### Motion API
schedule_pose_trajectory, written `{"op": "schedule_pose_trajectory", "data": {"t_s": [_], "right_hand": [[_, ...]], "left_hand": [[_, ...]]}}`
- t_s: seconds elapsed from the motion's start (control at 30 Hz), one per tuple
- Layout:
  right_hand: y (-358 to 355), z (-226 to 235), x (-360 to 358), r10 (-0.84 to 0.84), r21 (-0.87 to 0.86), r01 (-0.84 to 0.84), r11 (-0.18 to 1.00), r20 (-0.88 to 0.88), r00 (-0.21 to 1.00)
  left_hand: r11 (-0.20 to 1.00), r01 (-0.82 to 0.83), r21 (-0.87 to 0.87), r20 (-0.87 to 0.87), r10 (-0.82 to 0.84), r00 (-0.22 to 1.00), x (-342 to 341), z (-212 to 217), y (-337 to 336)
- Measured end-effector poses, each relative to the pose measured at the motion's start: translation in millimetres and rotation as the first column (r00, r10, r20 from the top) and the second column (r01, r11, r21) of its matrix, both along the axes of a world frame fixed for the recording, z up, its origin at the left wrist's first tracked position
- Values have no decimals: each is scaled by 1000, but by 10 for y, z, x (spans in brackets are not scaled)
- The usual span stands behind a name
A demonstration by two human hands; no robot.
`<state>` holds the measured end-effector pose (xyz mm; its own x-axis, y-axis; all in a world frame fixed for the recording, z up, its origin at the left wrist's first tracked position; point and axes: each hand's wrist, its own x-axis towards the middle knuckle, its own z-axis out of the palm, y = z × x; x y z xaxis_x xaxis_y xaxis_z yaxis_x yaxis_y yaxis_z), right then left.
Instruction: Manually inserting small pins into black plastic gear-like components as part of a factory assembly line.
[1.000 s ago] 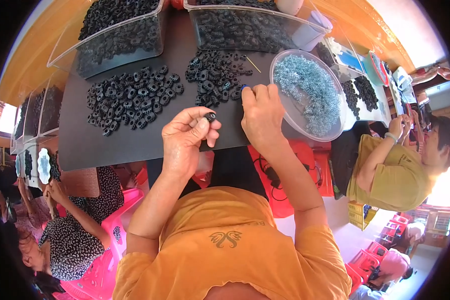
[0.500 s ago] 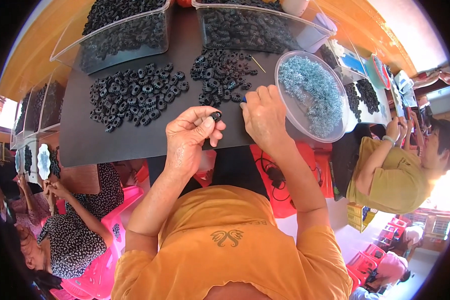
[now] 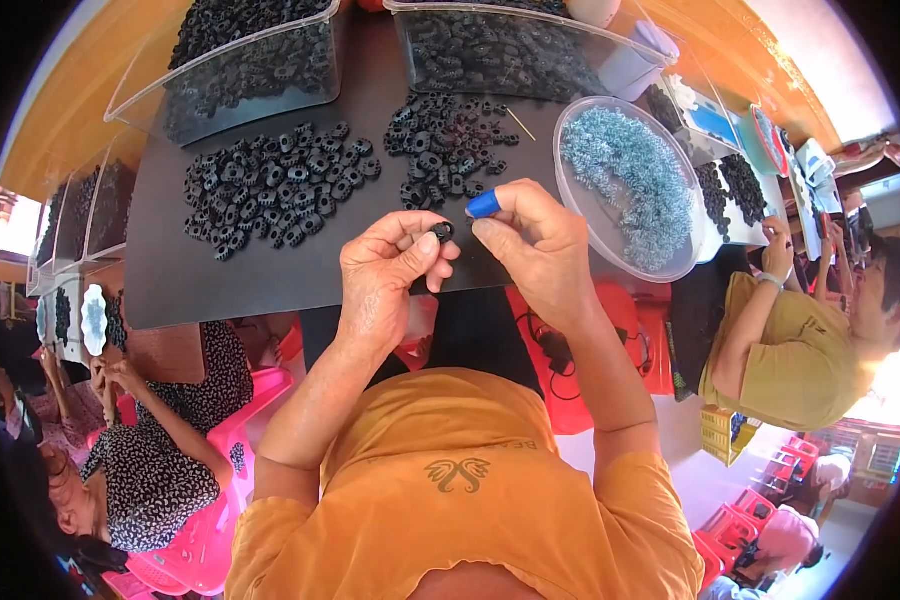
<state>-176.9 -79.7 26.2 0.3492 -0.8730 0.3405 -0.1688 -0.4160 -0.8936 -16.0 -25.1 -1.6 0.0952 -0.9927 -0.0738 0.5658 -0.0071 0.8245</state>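
My left hand (image 3: 378, 270) pinches a small black plastic piece (image 3: 442, 232) between thumb and fingers, a round opening showing on it. Just to its right is my right hand (image 3: 545, 245), a blue wrap (image 3: 483, 205) around its index finger. Thumb and index there are drawn close together; whatever lies between the tips is too small to make out. Beyond the hands on the dark table mat (image 3: 210, 290) lie two heaps of black pieces, a wide left heap (image 3: 270, 190) and a smaller right heap (image 3: 435, 150).
At right, a round clear dish (image 3: 602, 235) holds pale blue-green springs (image 3: 635, 170). Two clear bins (image 3: 255, 100) (image 3: 490, 60) of black pieces stand at the back. A thin yellowish stick (image 3: 521, 124) lies by the right heap. People sit at tables on both sides.
My right hand has come back from the edge of the right heap toward my left hand, its blue-wrapped finger now in plain view. The left hand still holds the black piece.
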Motion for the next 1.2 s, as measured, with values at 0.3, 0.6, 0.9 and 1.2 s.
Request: {"op": "schedule_pose_trajectory", "data": {"t_s": [0.3,0.6,0.9,1.2], "right_hand": [[96,24,131,33,353,-152,923,320,947],[94,14,113,46,169,-74,983,165,985],[95,32,132,-2,-16,2,1000,-9,1000],[79,-28,106,-8,-327,-40,944,-144,990]], "left_hand": [[1000,-9,-3,9,9,1000,-21,-4,16],[999,-36,-20,45,37,998,-38,-17,38],[997,-71,-36,83,74,994,-96,-42,101],[990,-132,-40,265,138,954,-168,-3,120]]}}
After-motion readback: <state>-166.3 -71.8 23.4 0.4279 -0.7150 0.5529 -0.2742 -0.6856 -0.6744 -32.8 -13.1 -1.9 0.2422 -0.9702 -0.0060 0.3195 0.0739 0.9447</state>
